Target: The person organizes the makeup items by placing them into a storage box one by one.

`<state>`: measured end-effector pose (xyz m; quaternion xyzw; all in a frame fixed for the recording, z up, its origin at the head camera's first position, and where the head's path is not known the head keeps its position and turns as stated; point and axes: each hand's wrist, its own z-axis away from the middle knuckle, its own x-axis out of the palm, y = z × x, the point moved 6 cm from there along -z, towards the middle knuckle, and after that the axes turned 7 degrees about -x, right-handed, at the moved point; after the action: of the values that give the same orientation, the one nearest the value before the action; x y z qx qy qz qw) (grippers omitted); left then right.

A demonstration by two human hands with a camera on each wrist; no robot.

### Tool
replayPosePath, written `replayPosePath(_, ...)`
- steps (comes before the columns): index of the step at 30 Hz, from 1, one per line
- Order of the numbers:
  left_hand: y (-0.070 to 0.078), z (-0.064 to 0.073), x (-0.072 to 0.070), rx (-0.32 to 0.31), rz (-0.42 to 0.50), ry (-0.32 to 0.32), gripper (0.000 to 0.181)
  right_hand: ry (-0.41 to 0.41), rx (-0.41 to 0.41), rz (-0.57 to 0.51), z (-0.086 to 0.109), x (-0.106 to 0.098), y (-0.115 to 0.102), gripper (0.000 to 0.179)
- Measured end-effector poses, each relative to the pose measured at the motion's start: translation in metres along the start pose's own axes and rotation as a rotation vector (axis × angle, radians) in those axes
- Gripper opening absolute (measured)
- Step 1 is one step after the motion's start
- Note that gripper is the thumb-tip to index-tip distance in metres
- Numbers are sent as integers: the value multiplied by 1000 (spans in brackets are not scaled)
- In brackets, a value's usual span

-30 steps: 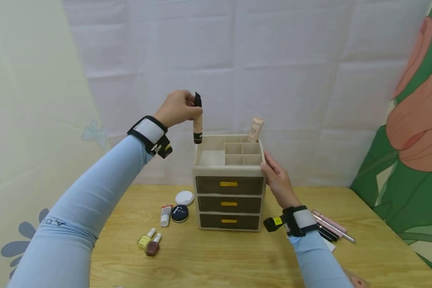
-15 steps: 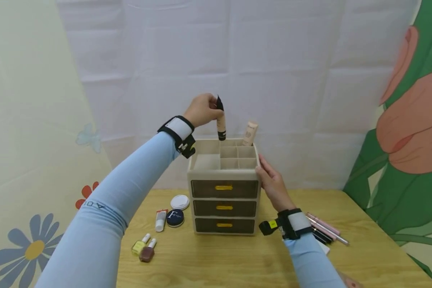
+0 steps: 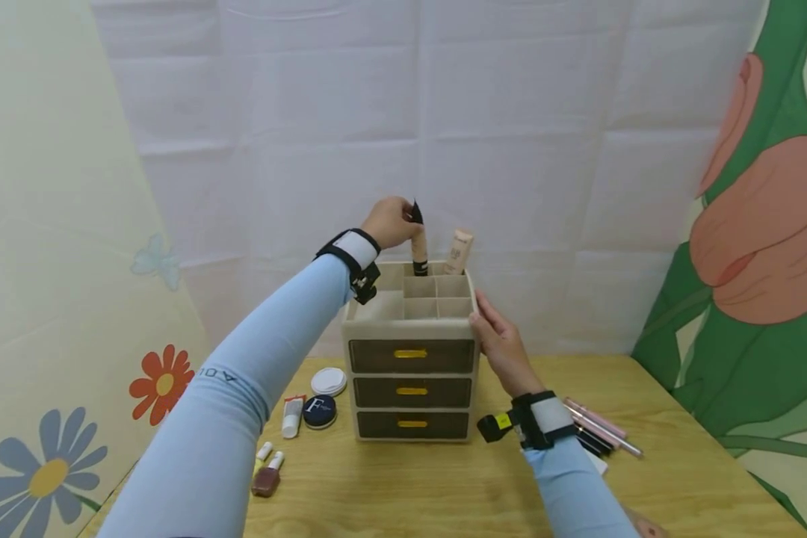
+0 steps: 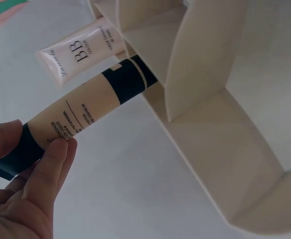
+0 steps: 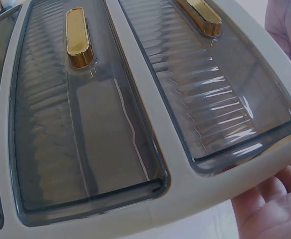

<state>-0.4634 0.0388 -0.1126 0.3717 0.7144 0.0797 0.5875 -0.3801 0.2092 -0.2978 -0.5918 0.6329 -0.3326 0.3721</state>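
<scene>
My left hand (image 3: 390, 222) pinches a beige concealer tube (image 3: 419, 243) with black ends near its upper black end. In the left wrist view the tube's lower black end (image 4: 130, 77) dips into a rear compartment of the cosmetics organizer (image 3: 410, 329). Beside it, a pale BB cream tube (image 3: 459, 251) leans upright in the back right compartment. The organizer is cream-coloured, with divided sections on top and three dark drawers with gold handles below. My right hand (image 3: 504, 347) rests against the organizer's right side, its thumb at the front corner; the right wrist view shows its fingers partly hidden.
Left of the organizer lie a white round compact (image 3: 328, 381), a dark blue compact (image 3: 319, 412), a small tube with a red end (image 3: 292, 416) and two nail polish bottles, one brown (image 3: 266, 480). Pink and black pen-like cosmetics (image 3: 598, 426) lie at the right. A white cloth hangs behind.
The left hand has carried the concealer tube to the right and then down, from above the organizer's left back corner into a rear compartment. The right hand has stayed against the organizer's side.
</scene>
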Motion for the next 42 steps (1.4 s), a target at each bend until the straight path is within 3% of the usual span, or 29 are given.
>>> replayPosePath(12, -8, -6, 22, -2, -77, -55, 41, 12, -3, -3, 2, -2, -1, 57)
replayPosePath(20, -19, -3, 22, -40, -66, -77, 40, -5, 4, -18, 0, 6, -3, 58)
replayPosePath(33, -25, -2, 22, -59, -6, -95, 42, -3, 3, -6, 0, 5, -2, 59)
replayPosePath(42, -33, 2, 19, -82, -34, -91, 46, -18, -11, -26, -2, 9, -1, 59)
